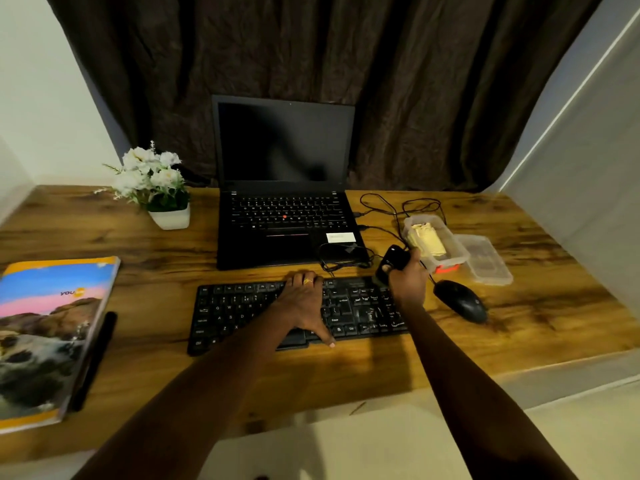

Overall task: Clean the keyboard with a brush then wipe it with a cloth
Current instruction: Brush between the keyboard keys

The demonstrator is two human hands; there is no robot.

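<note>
Both bare forearms come in from the bottom edge over a wood-grain desk (156,258). White wall (41,98) on the left, pale panel (588,161) on the right, dark brown curtain (346,57) hanging behind the desk.

Black keyboard (360,310) lies flat near the front edge, in the middle. Left hand (304,303) is spread flat across it, fingers straight and reaching the top row, thumb at the front edge, holding nothing. Right hand (407,280) is at the keyboard's top right corner, fingers curled round a black tool (393,261); bristles can't be made out.

Open black laptop (284,188) just behind the keyboard, screen dark, white sticker on the palm rest. Loose black cables (394,207) trail on its right side. Black mouse (460,301) right of the keyboard, just beside the right wrist, its cord running under the hand. White pot of white flowers (162,188) left of the laptop. Glossy book (52,337) at the far left, black pen (95,358) along its right edge.

Clear plastic box (450,251) behind the right hand, open, with a yellowish folded cloth (426,240) inside. Clear lid (485,259) lies flat just beside it, on the right.
</note>
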